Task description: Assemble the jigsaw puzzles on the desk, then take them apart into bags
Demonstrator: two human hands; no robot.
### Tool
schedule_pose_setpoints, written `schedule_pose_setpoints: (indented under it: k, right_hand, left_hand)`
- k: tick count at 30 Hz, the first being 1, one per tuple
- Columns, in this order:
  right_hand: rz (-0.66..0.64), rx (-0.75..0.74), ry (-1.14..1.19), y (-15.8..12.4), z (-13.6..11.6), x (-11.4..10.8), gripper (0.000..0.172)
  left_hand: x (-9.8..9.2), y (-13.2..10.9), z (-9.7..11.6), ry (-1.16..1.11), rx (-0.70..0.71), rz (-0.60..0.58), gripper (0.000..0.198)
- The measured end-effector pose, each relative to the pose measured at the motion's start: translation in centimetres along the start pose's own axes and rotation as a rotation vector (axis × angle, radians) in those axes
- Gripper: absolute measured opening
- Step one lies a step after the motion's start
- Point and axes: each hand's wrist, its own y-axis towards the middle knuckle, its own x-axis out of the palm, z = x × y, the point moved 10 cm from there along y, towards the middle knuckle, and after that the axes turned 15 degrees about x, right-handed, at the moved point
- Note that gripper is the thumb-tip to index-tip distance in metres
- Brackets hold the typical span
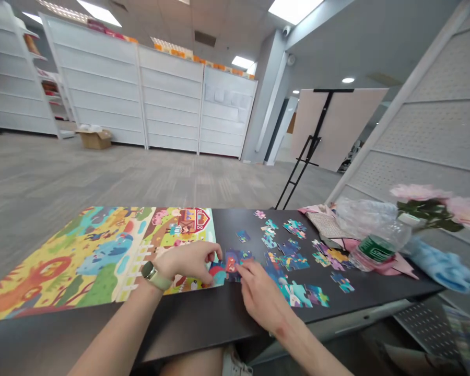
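Our left hand [186, 261] curls narrowly at the jigsaw puzzle [102, 256] while our right hand [258, 295] pinches a red piece [230, 265] on the worktop [180, 334]

The left hand [184, 262] covers part of the jigsaw puzzle [102, 256], and the right hand's fingers [250, 271] hide most of a puzzle piece [230, 265] (its picture can't be made out). The water bottle's [379, 243] label [372, 248] is too blurred to read, and the picture's right edge cuts off the pink flowers [466, 211].

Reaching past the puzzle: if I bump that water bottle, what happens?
The plastic water bottle lies on its side, so it would likely roll. It looks nearly empty, so probably light, and its thin wall may dent if squeezed.
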Motion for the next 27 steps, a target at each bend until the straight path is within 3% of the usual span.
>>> schedule_pose_setpoints:
  k: [5, 10, 19, 27]
  right_hand:
    - [0.203, 0.256, 0.165, -1.8, 8.2, -4.0, 0.03]
    - [0.229, 0.397, 0.24, -4.0, 13.2, -4.2, 0.024]
    - [0.262, 0.413, 0.275, -4.4, 13.3, -3.9, 0.02]
    - [0.255, 0.4, 0.267, -4.6, 13.2, -3.4, 0.022]
  left_hand:
    - [2.4, 1.5, 3.7, 0.026, 0.157, -0.036, 0.053]
    - [3.5, 2.0, 3.9, 0.124, 0.112, -0.063, 0.05]
    - [3.6, 2.2, 4.6, 0.111, 0.135, -0.081, 0.032]
    - [4.8, 3.0, 4.3, 0.119, 0.172, -0.087, 0.042]
